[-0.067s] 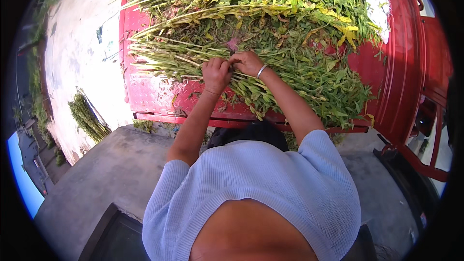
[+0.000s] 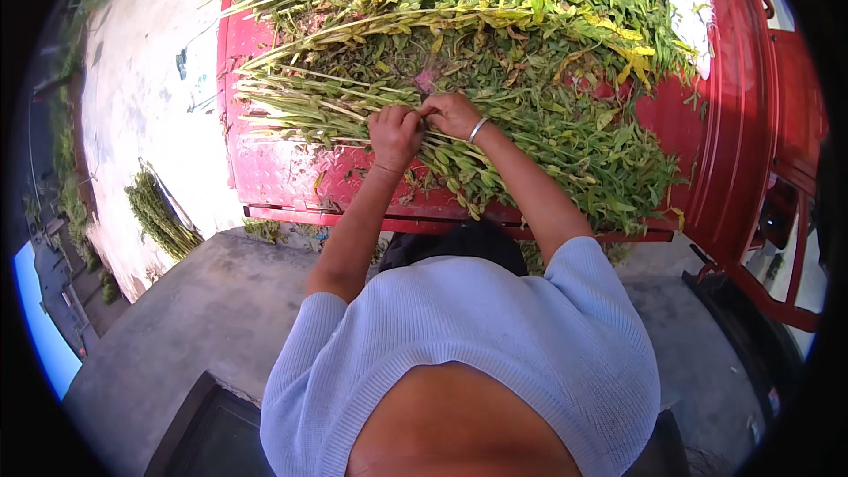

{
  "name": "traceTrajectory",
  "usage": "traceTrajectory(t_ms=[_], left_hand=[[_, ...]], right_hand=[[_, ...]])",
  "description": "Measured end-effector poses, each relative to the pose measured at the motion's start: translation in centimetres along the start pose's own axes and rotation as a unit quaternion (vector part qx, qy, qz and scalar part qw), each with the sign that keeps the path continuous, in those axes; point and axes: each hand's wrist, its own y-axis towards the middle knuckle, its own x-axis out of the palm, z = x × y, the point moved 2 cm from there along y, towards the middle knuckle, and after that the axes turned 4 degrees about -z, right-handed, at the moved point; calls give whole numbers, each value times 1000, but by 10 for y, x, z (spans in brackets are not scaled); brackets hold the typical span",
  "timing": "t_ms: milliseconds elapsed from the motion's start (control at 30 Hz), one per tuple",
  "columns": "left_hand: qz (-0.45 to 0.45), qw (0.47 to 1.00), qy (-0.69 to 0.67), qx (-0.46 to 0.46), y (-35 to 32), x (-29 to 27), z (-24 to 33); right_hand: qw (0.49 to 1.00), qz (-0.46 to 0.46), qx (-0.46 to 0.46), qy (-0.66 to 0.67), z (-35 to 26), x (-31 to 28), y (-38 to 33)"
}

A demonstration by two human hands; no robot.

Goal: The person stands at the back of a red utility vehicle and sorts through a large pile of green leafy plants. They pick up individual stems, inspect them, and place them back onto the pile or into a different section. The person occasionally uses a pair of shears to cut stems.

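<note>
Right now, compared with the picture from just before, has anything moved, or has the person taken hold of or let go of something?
Nothing visibly changed. The bare left hand and the right hand with its silver bracelet stay close together at the long-stemmed, leafy green plants on the red metal vehicle bed.

1. Truck bed (image 2: 287, 178): glossy red-painted metal, raised tread pattern.
2. Bracelet (image 2: 477, 130): smooth, shiny, silvery metal.
3. Sweater (image 2: 477, 314): matt, ribbed knit cloth.
4. Floor (image 2: 216, 291): matt, concrete-like, slightly rough.
5. Leaves (image 2: 609, 155): mostly matt, crinkled.

Two grips (image 2: 396, 136) (image 2: 452, 117), one silver bracelet (image 2: 478, 130), one red truck bed (image 2: 296, 181), one light-blue top (image 2: 495, 318)
</note>
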Motion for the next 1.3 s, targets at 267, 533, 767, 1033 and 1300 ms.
traceTrajectory(t_ms=[267, 533, 767, 1033, 1300], left_hand=[[-16, 1000, 4, -18, -1, 2, 2], [-66, 995, -68, -45, -30, -7, 12], [-158, 974, -138, -80, -28, -31, 3], [-434, 890, 129, 45, 17, -39, -29], [-542, 825, 127, 103, 36, -8, -31]], right_hand=[[983, 37, -19, -176, -14, 4, 6], [968, 49, 32, -245, 0, 20, 19], [987, 113, 9, -117, -12, -3, 6], [755, -117, 322, 560, -43, 108, -149], [468, 124, 170, 858, 41, 194, -133]])
